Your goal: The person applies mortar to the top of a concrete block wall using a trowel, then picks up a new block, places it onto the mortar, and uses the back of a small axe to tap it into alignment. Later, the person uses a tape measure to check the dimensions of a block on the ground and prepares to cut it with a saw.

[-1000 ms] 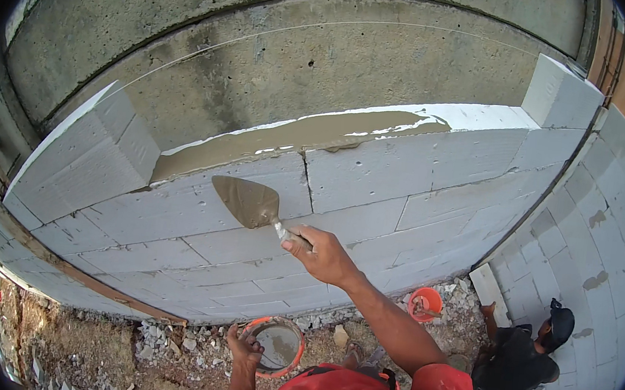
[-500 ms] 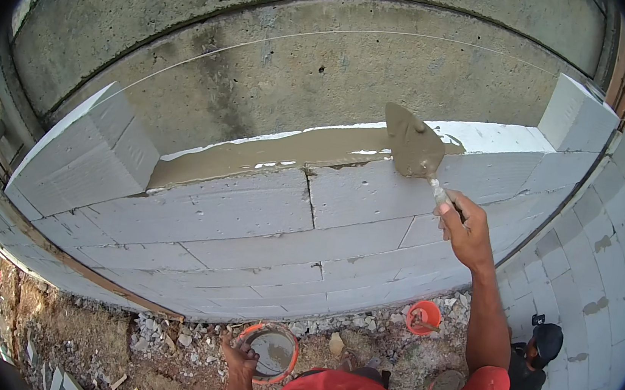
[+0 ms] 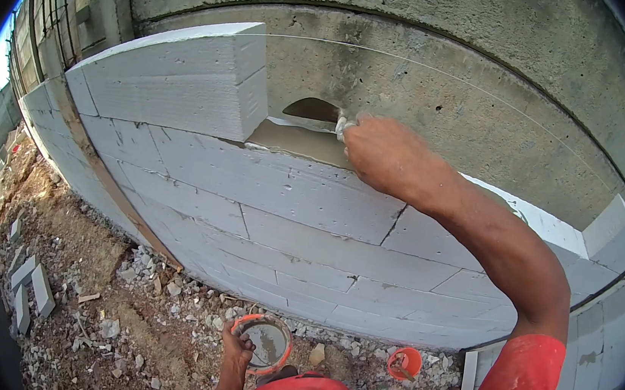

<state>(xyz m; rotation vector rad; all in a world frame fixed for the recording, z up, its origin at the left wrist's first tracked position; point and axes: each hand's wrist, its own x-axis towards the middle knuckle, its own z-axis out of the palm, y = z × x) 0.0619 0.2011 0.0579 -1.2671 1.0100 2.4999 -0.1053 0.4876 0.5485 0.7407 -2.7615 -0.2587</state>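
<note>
My right hand (image 3: 382,150) grips a mortar-smeared trowel (image 3: 308,109), its blade just above the mortar bed (image 3: 291,143) along the top of the white block wall (image 3: 307,248), beside a raised white block (image 3: 164,80) on the left. The hand and forearm hide part of the bed. Down at the lower middle, my left hand (image 3: 235,347) has its fingers curled on the rim of an orange-rimmed bucket (image 3: 266,343) holding grey mortar.
A string line runs before a stained concrete wall (image 3: 508,71). Another raised block (image 3: 613,238) stands at right, a wooden batten (image 3: 112,181) at left. Rubble, loose block pieces (image 3: 43,288) and a small orange bucket (image 3: 403,363) lie below. Another block wall (image 3: 600,355) is at right.
My right hand swung the trowel rightward along the bed, then back leftward to beside the left raised block. The view has turned left, and the other person has mostly left it.
</note>
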